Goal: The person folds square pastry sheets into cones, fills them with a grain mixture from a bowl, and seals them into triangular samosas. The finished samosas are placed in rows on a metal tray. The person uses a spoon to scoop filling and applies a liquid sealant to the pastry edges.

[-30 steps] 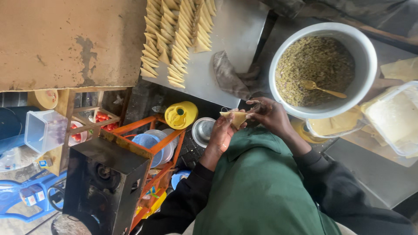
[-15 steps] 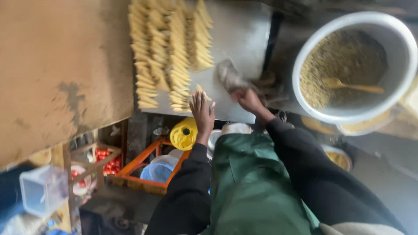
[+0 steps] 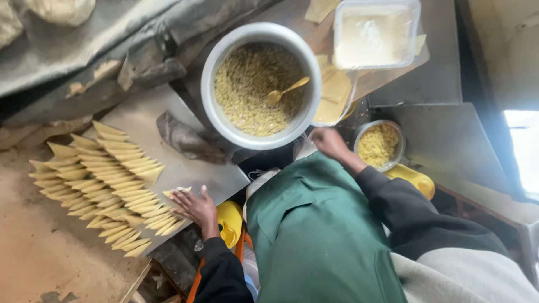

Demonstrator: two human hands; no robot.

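Under the left hand point(image 3: 193, 206), at the near corner of the metal tray point(image 3: 140, 115), lies a folded pastry triangle point(image 3: 178, 192); the open palm rests flat, fingers spread, touching it at the end of the rows of folded pastries point(image 3: 106, 188). The right hand point(image 3: 330, 143) sits well apart, beside the rim of the large bowl of filling point(image 3: 259, 84), fingers curled; whether it grips anything cannot be told. A spoon point(image 3: 287, 91) stands in the filling. Beyond the right hand are a small bowl of filling point(image 3: 379, 145), a stack of pastry sheets point(image 3: 334, 95) and a clear tub point(image 3: 375, 33). A dark cloth point(image 3: 182, 137) lies on the tray between the hands. Risk noted: the newest piece sits at the tray's corner, so a careless press or nudge could, in my judgement, tip it over the edge or disturb the neighbouring row.
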